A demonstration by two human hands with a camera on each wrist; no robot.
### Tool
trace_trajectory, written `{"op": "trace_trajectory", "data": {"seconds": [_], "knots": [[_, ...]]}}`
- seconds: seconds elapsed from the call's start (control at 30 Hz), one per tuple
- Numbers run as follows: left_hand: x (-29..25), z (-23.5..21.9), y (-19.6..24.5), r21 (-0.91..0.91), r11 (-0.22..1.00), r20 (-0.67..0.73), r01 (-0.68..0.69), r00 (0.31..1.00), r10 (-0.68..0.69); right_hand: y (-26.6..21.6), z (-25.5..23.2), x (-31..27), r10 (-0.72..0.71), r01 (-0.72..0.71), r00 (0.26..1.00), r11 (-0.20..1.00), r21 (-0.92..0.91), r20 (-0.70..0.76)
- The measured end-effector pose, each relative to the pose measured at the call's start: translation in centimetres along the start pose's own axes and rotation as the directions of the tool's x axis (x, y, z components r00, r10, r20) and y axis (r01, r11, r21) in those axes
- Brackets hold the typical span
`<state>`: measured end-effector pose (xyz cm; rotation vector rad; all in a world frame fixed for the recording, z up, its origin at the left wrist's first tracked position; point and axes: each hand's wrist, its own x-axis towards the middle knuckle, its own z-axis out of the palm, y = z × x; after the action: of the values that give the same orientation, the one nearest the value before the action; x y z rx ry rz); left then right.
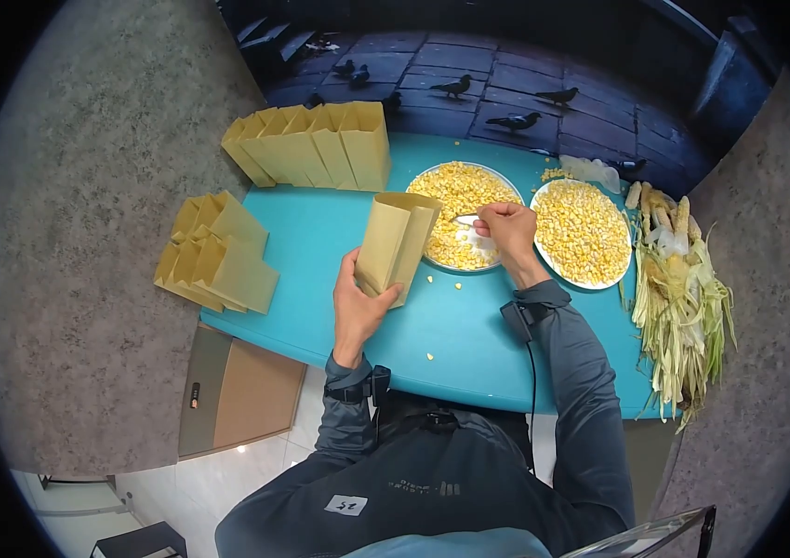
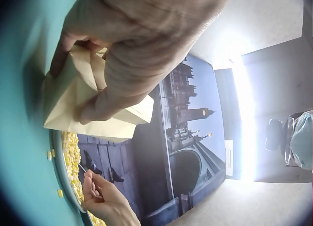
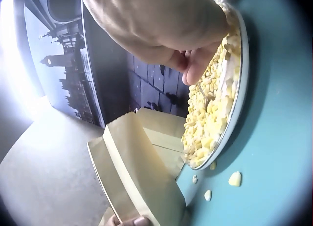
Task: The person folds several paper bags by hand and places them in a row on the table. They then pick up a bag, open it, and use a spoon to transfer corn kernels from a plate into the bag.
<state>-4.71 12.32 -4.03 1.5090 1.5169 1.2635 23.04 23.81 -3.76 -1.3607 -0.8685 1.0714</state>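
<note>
My left hand (image 1: 358,312) grips the lower part of a brown paper bag (image 1: 387,244), fingers on one side and thumb on the other. The bag is unfolded, its open top tilted toward the far side. Over the nearer-to-middle plate (image 1: 486,269) of yellow corn kernels (image 1: 455,186), my right hand (image 1: 509,232) pinches the handle of a metal spoon (image 1: 465,220). In the right wrist view the spoon (image 3: 202,93) reaches down among the kernels, its bowl partly hidden. A bare patch of white plate shows below that hand.
Another heaped plate of kernels (image 1: 584,232) stands to the right, with a clear plastic bag (image 1: 590,172) behind. Husked cobs and dry husks (image 1: 683,307) lie at the right edge. Paper bags stand in two groups, far left (image 1: 311,144) and left (image 1: 218,256). Loose kernels (image 1: 430,356) dot the table.
</note>
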Motion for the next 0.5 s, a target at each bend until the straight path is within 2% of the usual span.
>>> {"op": "trace_trajectory", "data": {"seconds": [0.07,0.13,0.23,0.33,0.5], "knots": [[0.0,-0.3,-0.1,-0.005,1.000,-0.001,0.006,1.000,-0.006,0.0,-0.7,0.4,0.049,-0.049,0.999,0.993,0.107,0.005],[0.1,-0.4,-0.1,-0.022,1.000,0.000,0.021,1.000,-0.021,-0.4,-1.7,0.5,0.034,-0.035,0.999,0.991,0.128,0.008],[0.2,-0.1,0.3,-0.019,1.000,0.005,0.018,1.000,-0.018,-3.8,-2.6,-0.5,0.000,0.001,1.000,0.992,0.123,-0.003],[0.2,0.6,0.4,-0.015,1.000,0.021,0.000,1.000,0.001,-7.2,-3.6,-0.9,-0.125,0.125,0.992,0.991,0.050,0.001],[0.4,2.0,1.3,0.012,1.000,0.044,-0.012,0.999,0.011,-11.8,-2.9,-3.3,-0.253,0.251,0.966,0.967,0.043,0.049]]}}
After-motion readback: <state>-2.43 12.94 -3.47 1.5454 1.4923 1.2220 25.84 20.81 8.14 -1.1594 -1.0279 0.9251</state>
